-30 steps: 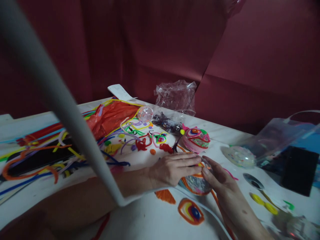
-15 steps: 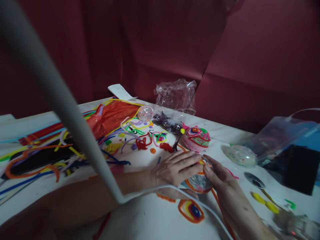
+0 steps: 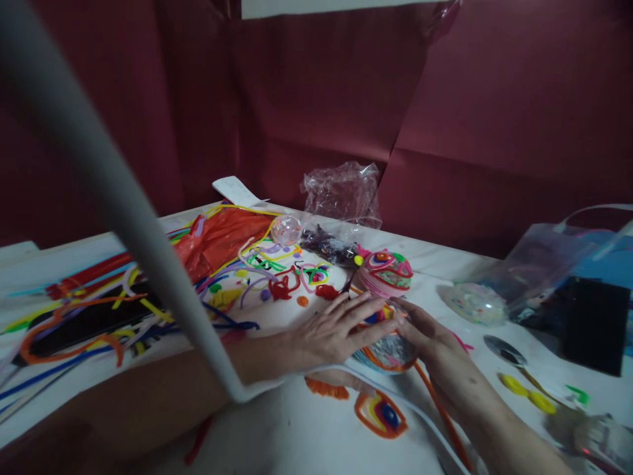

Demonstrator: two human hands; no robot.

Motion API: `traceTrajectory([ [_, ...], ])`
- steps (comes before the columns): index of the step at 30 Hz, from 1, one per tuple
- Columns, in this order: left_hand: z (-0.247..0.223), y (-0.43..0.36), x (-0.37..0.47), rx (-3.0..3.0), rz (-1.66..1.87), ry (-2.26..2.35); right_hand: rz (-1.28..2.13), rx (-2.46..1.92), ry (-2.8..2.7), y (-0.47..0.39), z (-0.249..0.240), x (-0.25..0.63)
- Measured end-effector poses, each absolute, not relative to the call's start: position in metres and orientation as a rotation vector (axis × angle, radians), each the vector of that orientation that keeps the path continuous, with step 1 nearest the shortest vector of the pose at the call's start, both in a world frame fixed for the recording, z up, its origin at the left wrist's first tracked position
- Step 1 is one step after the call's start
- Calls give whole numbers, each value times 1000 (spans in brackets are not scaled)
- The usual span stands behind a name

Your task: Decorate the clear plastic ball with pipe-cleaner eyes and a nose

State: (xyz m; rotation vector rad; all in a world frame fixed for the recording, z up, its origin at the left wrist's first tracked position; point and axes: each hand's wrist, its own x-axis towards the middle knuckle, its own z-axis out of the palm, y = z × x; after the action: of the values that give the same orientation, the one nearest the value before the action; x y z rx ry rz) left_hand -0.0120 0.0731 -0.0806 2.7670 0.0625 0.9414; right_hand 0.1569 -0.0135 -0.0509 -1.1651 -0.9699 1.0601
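A clear plastic ball (image 3: 390,349) wrapped with orange and other coloured pipe cleaners sits low over the white table, between my hands. My left hand (image 3: 336,330) lies across its left and upper side, fingers stretched over the top and thumb below. From the right, my right hand (image 3: 430,336) closes on the ball, with thumb and fingertips at its upper edge. A loose orange pipe cleaner (image 3: 442,409) trails from the ball beneath my right wrist. Just behind stands a pink wrapped ball (image 3: 386,274) with an eye shape. An orange, yellow and blue eye shape (image 3: 380,414) lies in front.
A grey lamp-like pole (image 3: 123,218) and white cable (image 3: 395,396) cross the near view. Pipe cleaners and a red plastic bag (image 3: 222,241) cover the left. Behind are a clear ball (image 3: 286,230) and crumpled clear bag (image 3: 341,194). At right lie a tape roll (image 3: 504,349) and black object (image 3: 593,326).
The view has tilted slightly upward. The ball has shifted a little up and left with both hands, and blue and red pieces on its top show more between my fingers.
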Motion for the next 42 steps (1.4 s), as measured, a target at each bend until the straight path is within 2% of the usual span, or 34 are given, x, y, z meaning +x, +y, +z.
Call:
traceTrajectory([
  [4, -77, 72, -18, 2756, 880, 49, 1058, -1175, -980, -13, -50, 153],
  [14, -83, 74, -16, 3011, 1018, 179, 1118, -1216, -980, -17, -44, 161],
  [35, -85, 75, -14, 3087, 1051, 223, 981, -1235, -1104, -12, -49, 158],
  [42, -82, 75, -13, 2991, 1222, 193, 965, -1253, -1106, -12, -49, 156],
])
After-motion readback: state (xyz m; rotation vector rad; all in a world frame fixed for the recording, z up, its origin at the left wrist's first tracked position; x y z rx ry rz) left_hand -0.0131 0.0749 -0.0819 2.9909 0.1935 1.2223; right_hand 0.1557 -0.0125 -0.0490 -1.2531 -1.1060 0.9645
